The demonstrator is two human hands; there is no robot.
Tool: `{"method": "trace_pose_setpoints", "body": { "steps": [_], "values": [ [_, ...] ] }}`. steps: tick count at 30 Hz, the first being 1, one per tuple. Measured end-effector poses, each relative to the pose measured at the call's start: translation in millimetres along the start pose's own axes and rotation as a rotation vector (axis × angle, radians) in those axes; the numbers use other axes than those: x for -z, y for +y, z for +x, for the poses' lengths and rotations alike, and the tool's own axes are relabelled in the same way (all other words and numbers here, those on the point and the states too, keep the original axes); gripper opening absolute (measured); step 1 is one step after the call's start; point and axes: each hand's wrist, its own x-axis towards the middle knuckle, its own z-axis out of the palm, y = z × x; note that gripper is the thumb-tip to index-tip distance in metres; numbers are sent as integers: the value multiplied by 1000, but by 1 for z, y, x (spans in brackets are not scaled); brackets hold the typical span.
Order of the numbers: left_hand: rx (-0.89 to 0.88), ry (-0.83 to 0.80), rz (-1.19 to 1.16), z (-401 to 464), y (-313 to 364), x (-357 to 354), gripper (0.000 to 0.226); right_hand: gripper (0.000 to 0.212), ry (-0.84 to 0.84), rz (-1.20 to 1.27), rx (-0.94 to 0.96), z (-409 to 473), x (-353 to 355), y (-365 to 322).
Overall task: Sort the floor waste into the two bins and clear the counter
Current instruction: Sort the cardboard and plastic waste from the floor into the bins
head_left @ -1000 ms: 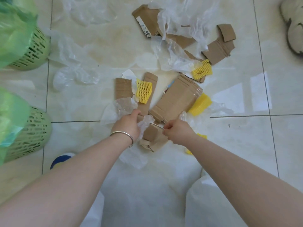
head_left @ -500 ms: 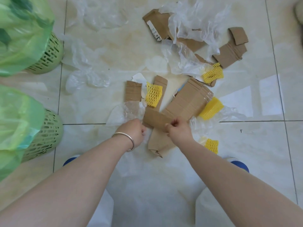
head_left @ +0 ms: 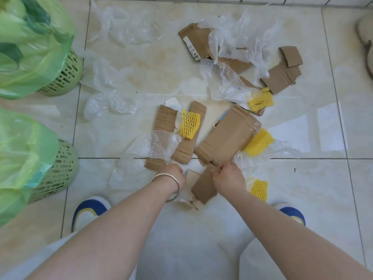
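Most of the sorting looked undone. The tiled floor (head_left: 141,63) was strewn from its far edge down to the person's feet with clear plastic film (head_left: 238,37), brown cardboard pieces (head_left: 228,136) and yellow foam nets (head_left: 189,124). Two green bins (head_left: 62,75), lined with green bags, stood along the floor's left edge; what they held could not be told, beyond something leafy in the far one. No counter was in view, so that half of the task could not be judged.

The left hand (head_left: 171,172), wearing a bangle, was closed near a cardboard scrap (head_left: 154,163) and some film; what its fingers pinched could not be told. The right hand (head_left: 228,176) had its fingers pressed together on the edge of a cardboard strip (head_left: 203,186), near the feet.

A white label (head_left: 190,49) on the far cardboard carried print too small to read.
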Motion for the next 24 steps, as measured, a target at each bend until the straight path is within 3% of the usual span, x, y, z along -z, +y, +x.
{"method": "trace_pose_setpoints", "body": {
  "steps": [5,11,16,21,24],
  "values": [
    [52,-115,-235,3,7,-12,39,38,-119,76,-55,-5,-10,-2],
    [-5,-154,-203,5,1,-20,41,27,-181,85,22,-8,-8,-11],
    [14,-79,-127,-1,0,-18,47,34,-150,37,33,-9,8,-11],
    [-72,0,130,-22,11,-43,93,42,-230,-85,-28,-14,11,7],
    [-135,38,266,-27,15,-60,90,41,-262,-162,-69,-16,4,17]
  ]
}}
